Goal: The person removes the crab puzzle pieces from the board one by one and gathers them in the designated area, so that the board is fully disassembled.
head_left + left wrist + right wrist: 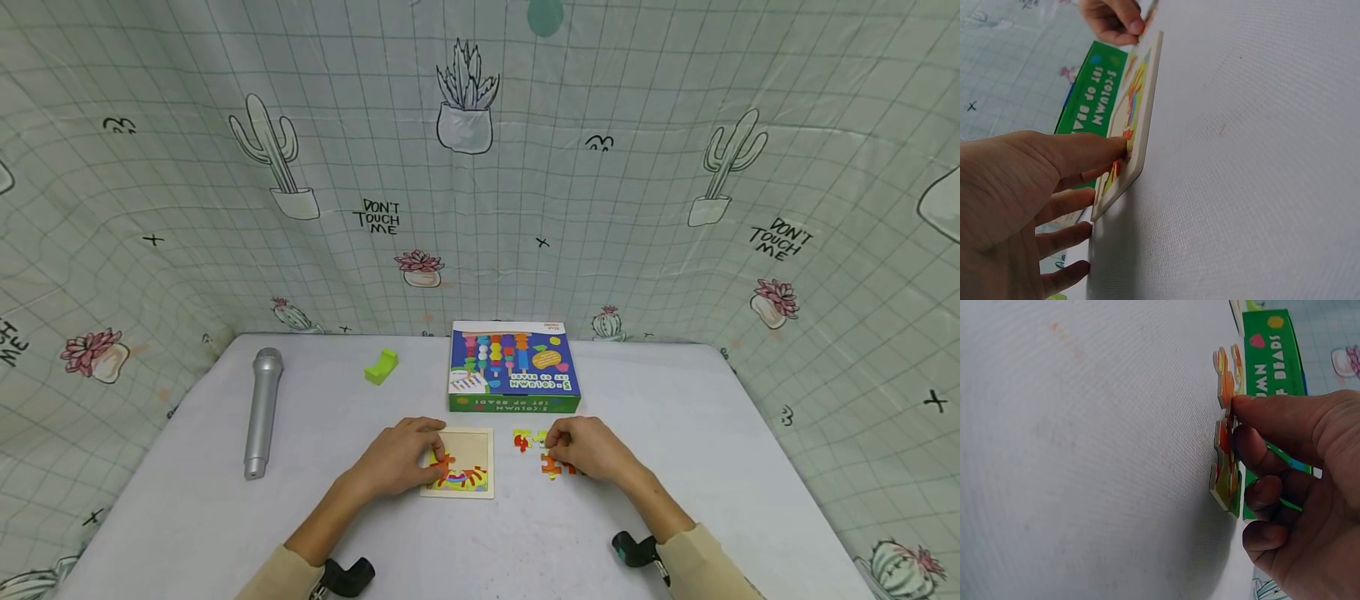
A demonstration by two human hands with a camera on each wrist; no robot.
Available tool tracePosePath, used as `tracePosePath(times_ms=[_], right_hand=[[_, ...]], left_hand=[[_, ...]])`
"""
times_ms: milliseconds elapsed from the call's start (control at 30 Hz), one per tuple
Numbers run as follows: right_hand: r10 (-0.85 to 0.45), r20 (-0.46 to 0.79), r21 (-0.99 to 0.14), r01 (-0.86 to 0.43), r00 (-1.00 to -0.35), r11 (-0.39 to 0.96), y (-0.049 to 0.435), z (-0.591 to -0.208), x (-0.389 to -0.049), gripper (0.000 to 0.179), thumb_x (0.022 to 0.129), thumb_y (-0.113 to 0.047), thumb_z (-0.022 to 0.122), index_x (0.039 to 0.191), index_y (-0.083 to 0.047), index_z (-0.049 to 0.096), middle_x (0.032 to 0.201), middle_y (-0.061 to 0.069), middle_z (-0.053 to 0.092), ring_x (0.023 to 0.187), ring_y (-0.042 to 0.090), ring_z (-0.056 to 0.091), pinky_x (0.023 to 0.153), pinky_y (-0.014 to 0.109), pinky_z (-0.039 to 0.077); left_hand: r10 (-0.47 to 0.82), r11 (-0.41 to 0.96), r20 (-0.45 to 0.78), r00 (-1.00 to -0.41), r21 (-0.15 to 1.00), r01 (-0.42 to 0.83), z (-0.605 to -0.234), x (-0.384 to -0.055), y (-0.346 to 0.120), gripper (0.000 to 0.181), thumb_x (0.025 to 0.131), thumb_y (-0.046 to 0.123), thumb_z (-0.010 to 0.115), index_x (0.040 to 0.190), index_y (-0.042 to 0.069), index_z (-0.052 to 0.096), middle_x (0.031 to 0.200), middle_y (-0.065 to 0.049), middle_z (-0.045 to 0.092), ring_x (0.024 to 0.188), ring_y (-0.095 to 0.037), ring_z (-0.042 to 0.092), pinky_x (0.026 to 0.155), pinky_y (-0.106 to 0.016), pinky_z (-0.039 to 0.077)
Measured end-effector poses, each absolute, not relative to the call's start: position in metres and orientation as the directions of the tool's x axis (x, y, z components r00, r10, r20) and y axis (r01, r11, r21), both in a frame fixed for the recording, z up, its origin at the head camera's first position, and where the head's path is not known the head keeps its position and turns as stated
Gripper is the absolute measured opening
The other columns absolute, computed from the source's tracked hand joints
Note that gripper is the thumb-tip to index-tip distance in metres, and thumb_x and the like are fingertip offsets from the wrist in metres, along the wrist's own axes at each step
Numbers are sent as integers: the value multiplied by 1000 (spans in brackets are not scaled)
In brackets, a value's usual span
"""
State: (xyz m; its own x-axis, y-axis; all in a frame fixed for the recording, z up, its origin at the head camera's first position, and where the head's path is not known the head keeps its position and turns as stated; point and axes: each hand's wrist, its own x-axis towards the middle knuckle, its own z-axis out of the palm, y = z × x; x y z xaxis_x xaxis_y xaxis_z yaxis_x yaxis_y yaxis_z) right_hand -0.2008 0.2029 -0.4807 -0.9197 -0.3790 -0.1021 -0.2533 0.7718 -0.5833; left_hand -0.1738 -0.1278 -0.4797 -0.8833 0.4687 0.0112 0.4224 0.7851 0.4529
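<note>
1. Loose puzzle pieces (pixel 521 442) lie on the worktop (pixel 525 542), just right of a shallow, partly filled tray (pixel 471 444).
2. We judge them light, stiff and thin, apt to skid, best lifted by opposite edges, sparing the tabs.
3. The right hand (pixel 592 447), palm turned inward, appears to us to pinch one piece in curled fingers.
4. The left hand (pixel 403 457) crosses the tray's left edge, thumb on the picture, fingers extended, released.
</note>
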Motion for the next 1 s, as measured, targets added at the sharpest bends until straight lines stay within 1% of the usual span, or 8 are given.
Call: tracePosePath(times_ms=[333,433,600,733,867,1000], right_hand=[[-384,-108,-578,-256,-917,774,203,-479,-201,6,88,-11,74,87,-15,71,71,-7,59,65,11,53,59,26,43],[-373,-115,-583,-242,-921,776,203,-477,-202,5,90,-13,74,87,-16,70,72,-7,60,67,12,54,60,27,45],[-352,-117,-597,-217,-929,772,199,-473,-204,5,91,-17,73,89,-14,70,75,-7,61,70,12,55,64,29,47],[-355,-116,-606,-218,-928,765,190,-471,-204,5,92,-19,72,90,-14,71,76,-7,61,69,12,55,63,28,47],[-392,-111,-629,-241,-913,740,175,-471,-204,7,94,-19,71,90,-14,71,76,-6,62,69,12,55,62,27,47],[-466,-77,-633,-318,-881,706,154,-472,-203,5,95,-17,69,92,-13,72,78,-7,62,70,11,55,61,26,46]], left_hand=[[459,793,13,-888,444,417,-480,-174,-128,19,82,31,82,89,22,67,137,-9,61,128,-38,54,96,-58,47],[453,798,10,-892,443,410,-479,-174,-128,24,83,32,82,97,19,68,137,-10,61,128,-37,54,98,-58,46],[439,815,3,-898,420,399,-480,-174,-128,40,82,35,82,114,15,69,136,-7,62,129,-34,54,99,-58,46],[426,827,11,-905,402,394,-481,-173,-128,46,82,38,82,120,15,69,135,-6,62,129,-34,53,99,-58,46],[414,828,24,-910,404,388,-481,-173,-129,50,82,40,82,123,14,68,135,-6,63,130,-33,53,99,-59,45],[420,825,30,-907,404,395,-481,-172,-130,52,83,40,81,125,13,68,136,-7,62,131,-34,53,99,-59,45]])
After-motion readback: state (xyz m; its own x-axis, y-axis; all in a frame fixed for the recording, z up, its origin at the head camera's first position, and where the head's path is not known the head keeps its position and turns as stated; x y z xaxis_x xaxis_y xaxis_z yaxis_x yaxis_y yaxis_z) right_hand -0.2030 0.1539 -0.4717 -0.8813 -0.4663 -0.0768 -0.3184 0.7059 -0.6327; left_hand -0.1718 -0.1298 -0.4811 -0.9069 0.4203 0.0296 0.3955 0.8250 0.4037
